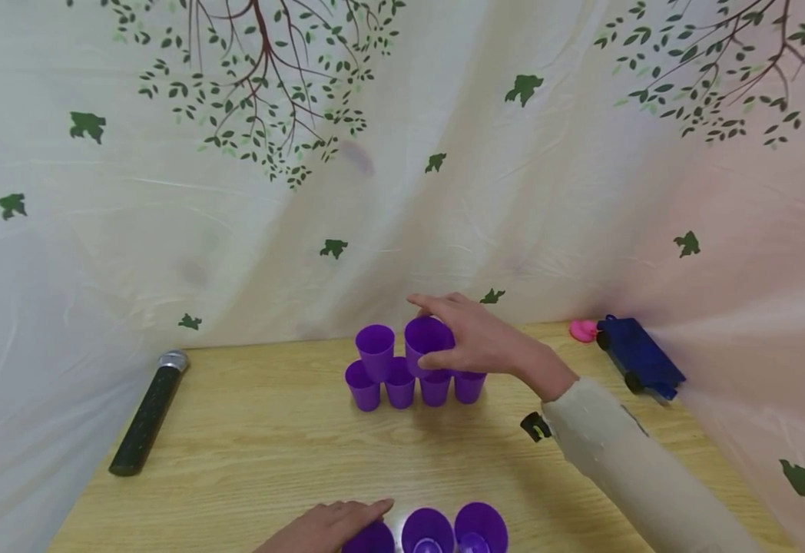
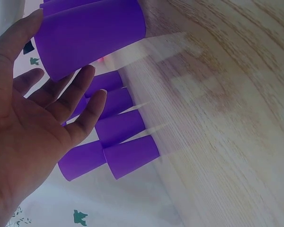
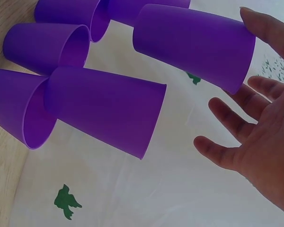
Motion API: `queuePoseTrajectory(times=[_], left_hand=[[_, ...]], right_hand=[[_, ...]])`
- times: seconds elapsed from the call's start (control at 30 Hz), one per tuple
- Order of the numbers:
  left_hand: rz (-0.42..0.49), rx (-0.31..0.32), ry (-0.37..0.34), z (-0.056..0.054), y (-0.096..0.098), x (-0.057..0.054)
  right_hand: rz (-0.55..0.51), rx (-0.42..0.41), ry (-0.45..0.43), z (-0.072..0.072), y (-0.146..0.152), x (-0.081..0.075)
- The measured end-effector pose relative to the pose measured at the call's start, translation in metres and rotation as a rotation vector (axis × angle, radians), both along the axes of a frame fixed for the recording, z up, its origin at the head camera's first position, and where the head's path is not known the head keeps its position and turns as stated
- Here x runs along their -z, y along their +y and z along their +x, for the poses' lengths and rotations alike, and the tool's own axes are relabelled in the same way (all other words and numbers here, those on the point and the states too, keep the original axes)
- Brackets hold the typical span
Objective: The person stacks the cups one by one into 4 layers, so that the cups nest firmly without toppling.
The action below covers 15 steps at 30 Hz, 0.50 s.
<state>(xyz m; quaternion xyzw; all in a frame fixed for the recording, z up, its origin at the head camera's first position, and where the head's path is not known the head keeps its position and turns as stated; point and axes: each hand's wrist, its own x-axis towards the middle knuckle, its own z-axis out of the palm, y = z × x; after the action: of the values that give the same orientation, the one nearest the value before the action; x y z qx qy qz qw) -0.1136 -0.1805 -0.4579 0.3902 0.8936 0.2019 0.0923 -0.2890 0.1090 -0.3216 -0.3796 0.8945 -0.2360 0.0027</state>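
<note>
My right hand (image 1: 475, 338) holds a purple cup (image 3: 194, 47) near its rim, thumb on the near side and fingers partly hidden behind it. This cup overlaps the bottom row in the head view. Beside it an upper purple cup (image 1: 375, 352) stands upright across two lower cups. Several lower purple cups (image 1: 399, 384) form a row at the back, mouths up. At the near edge my left hand (image 1: 329, 526) grips another purple cup (image 2: 92, 35) by its rim, thumb on one side, some fingers behind. Two more purple cups (image 1: 481, 530) stand upright to its right.
A black microphone (image 1: 143, 422) with a silver head lies at the left. At the back right are a pink toy duck (image 1: 583, 330) and a dark blue toy vehicle (image 1: 641, 355). A pale curtain (image 1: 236, 253) with leaf prints hangs along the wooden table's (image 1: 257, 430) back edge.
</note>
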Motion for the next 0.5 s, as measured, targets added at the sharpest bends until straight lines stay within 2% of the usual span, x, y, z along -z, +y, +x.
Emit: queuePoseTrajectory(times=[0.5], left_hand=[[0.002, -0.008, 0.012, -0.0002, -0.0006, 0.0004]], right_hand=[[0.012, 0.012, -0.027, -0.0086, -0.0027, 0.0031]])
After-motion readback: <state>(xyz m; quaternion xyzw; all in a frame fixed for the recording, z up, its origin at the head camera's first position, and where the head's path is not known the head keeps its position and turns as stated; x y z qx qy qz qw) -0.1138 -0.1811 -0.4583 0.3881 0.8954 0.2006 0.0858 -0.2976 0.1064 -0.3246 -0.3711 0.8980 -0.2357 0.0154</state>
